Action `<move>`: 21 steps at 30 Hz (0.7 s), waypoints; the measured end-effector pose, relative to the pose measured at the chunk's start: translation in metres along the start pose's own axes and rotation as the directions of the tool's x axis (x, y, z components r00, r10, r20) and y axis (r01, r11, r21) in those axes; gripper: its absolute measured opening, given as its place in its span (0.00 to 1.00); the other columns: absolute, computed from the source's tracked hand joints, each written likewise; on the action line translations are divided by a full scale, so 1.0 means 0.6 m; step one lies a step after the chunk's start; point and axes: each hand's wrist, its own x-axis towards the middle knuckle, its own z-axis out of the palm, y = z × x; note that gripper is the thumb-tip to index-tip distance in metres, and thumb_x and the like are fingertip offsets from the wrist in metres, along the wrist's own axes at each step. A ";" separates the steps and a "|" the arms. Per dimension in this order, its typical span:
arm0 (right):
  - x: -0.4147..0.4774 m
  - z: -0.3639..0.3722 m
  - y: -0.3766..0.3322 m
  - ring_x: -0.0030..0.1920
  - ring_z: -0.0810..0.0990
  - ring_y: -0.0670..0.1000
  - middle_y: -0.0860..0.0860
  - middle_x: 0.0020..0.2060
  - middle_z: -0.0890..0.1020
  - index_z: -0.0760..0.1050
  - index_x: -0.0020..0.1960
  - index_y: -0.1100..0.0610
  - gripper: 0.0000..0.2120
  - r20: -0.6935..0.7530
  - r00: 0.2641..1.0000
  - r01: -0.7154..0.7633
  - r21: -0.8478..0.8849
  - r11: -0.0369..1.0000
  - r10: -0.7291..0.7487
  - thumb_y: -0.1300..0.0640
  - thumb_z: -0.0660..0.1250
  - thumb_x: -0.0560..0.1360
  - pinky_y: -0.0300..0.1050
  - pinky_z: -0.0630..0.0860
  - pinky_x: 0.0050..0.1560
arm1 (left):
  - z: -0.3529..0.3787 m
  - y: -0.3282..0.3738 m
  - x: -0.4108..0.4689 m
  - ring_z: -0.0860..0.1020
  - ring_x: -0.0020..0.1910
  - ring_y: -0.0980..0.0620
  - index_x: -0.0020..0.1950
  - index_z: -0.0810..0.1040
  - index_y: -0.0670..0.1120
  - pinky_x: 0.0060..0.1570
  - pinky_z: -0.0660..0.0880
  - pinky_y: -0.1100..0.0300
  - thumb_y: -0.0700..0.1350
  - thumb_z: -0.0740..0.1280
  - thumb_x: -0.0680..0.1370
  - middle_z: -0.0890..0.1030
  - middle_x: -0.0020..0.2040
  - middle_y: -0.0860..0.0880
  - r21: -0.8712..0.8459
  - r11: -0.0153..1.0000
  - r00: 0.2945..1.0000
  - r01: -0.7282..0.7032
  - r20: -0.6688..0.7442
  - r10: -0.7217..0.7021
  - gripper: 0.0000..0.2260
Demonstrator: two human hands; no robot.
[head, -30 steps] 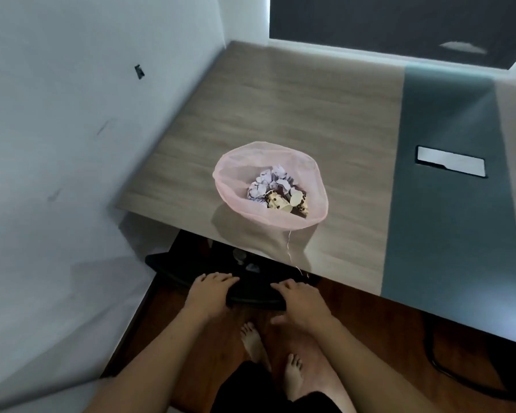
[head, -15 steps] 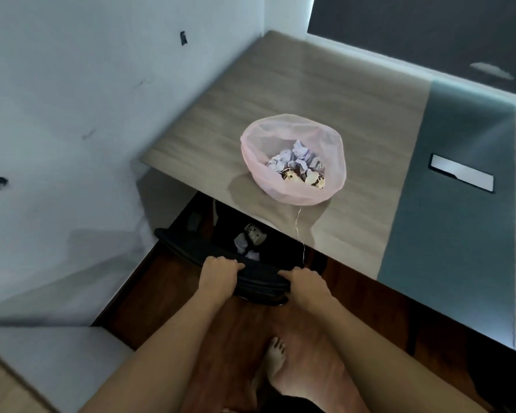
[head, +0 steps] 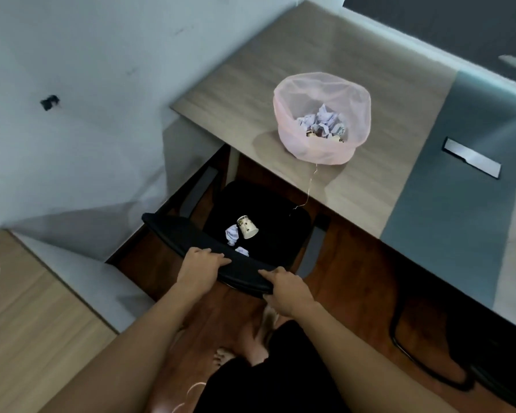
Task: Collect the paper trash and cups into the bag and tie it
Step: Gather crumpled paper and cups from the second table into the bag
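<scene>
A wood-grain bench (head: 280,70) with a smooth grey strip is seen beside a white wall (head: 102,84). A black padded chair (head: 265,210) is set at its edge, the seat partly under the bench top. On the bench a thin, translucent pink bag (head: 319,144) stands open and round, with crumpled paper (head: 325,119) inside; its cord (head: 309,189) hangs over the edge. The curved backrest (head: 173,234) is held by the left grip (head: 198,266) and the right grip (head: 289,289), with fingers curled over its top, and it stands before the seat. There a patterned paper cup (head: 247,227) lies on its side, just beside a paper ball (head: 232,234).
</scene>
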 end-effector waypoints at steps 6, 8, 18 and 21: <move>-0.020 0.015 -0.042 0.73 0.76 0.63 0.58 0.78 0.69 0.57 0.89 0.48 0.40 0.102 0.991 0.080 0.051 0.995 -0.085 0.35 0.66 0.83 0.57 0.75 0.71 | 0.006 -0.016 -0.057 0.63 0.84 0.52 0.83 0.66 0.62 0.76 0.61 0.53 0.42 0.58 0.87 0.65 0.85 0.58 -0.047 0.999 0.996 0.005 0.084 -0.001 0.25; -0.019 -0.002 -0.039 0.74 0.74 0.62 0.57 0.78 0.69 0.57 0.89 0.49 0.47 0.164 0.980 0.097 0.117 0.988 -0.116 0.26 0.66 0.79 0.55 0.75 0.71 | -0.006 -0.018 -0.056 0.61 0.85 0.52 0.84 0.64 0.62 0.77 0.60 0.51 0.47 0.63 0.86 0.64 0.85 0.58 -0.087 0.996 0.989 -0.001 0.148 0.014 0.27; 0.106 -0.264 0.079 0.58 0.84 0.48 0.47 0.57 0.87 0.86 0.62 0.48 0.17 -0.420 0.883 0.346 0.280 0.895 -0.210 0.40 0.66 0.86 0.50 0.79 0.63 | -0.174 -0.064 0.082 0.79 0.72 0.46 0.79 0.74 0.55 0.73 0.75 0.48 0.71 0.74 0.74 0.78 0.76 0.49 -0.437 0.833 0.798 0.339 0.602 -0.008 0.38; 0.163 -0.402 0.144 0.60 0.82 0.54 0.52 0.55 0.87 0.87 0.58 0.54 0.09 -0.750 0.650 0.424 0.223 0.878 -0.124 0.52 0.70 0.84 0.45 0.72 0.62 | -0.256 -0.052 0.196 0.85 0.57 0.51 0.68 0.83 0.52 0.60 0.81 0.53 0.66 0.70 0.80 0.85 0.63 0.50 -0.628 0.709 0.921 0.319 0.381 -0.077 0.24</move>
